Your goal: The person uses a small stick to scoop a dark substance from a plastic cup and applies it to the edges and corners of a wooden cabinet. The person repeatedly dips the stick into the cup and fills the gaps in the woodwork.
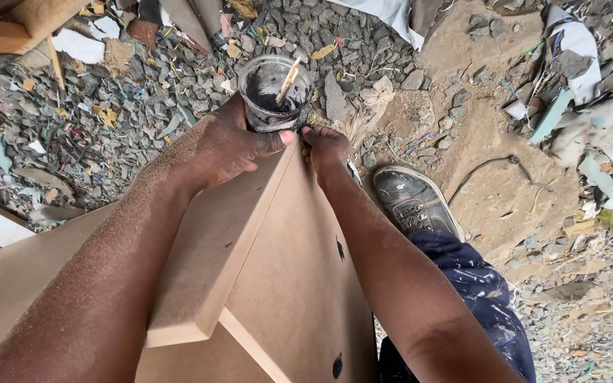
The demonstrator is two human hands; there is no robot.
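Gravel, litter behind. Cup [275, 93] upper centre, clamped in left hand [232, 145]; right hand [326, 147] just beside, pinching board [278, 269] corner.

An outdoor carpentry yard, rough and littered: bare dirt [491, 191] and grey gravel [179, 106] strewn with wood offcuts [8, 32], paper scraps [79, 46] and wire bits, with raw fibreboard panels [285, 284] standing on the ground.

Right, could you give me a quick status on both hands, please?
Left hand gripping plastic cup of black liquid, stick in it. Right hand at fibreboard panel top edge. Shoe beside the panel.
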